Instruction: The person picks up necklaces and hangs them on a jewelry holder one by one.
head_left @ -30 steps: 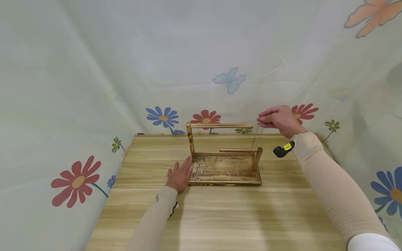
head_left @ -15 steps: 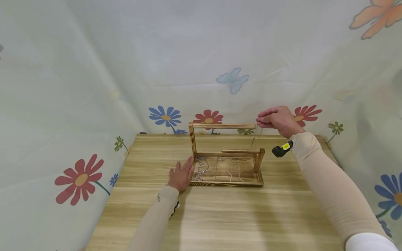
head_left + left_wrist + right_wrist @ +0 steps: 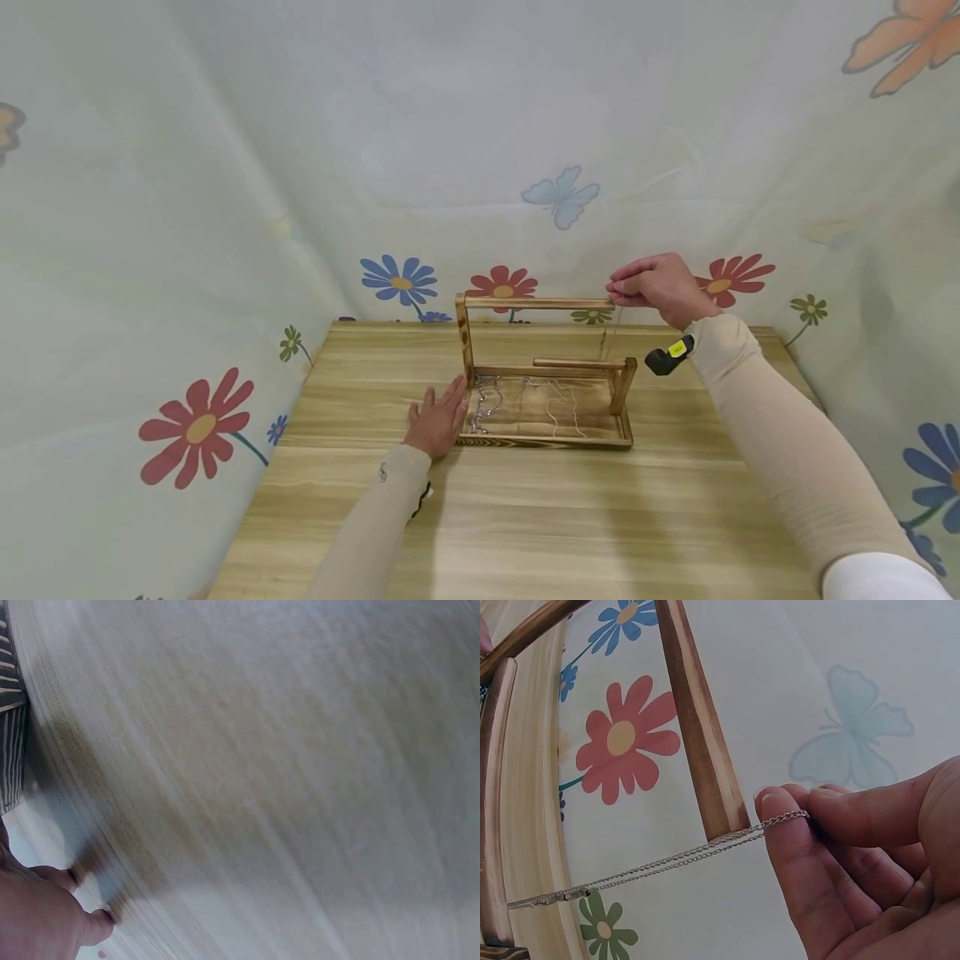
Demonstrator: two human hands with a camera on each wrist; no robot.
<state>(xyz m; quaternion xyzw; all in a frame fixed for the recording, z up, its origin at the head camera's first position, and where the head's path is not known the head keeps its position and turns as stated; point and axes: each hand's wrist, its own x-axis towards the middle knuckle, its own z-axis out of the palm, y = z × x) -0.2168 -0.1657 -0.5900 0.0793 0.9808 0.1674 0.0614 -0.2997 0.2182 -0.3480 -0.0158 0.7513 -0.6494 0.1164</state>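
Chain [image 3: 656,862] silver; stand [image 3: 543,442] brown, dark-striped grain. Bench [image 3: 525,517] pale tan, streaked; backdrop [image 3: 450,133] whitish with red, blue, green flowers [image 3: 200,429]; sleeves [image 3: 780,442] beige.

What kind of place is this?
Perhaps a small curtained-off booth for tabletop handiwork, though I can't be sure. Creased sheeting printed with flowers and butterflies rises behind and beside a wood-grain table, where a wooden rack stands within reach.

Gap between 2 wooden bars [image 3: 536,303], post [image 3: 465,342] at left, wall [image 3: 450,150] behind
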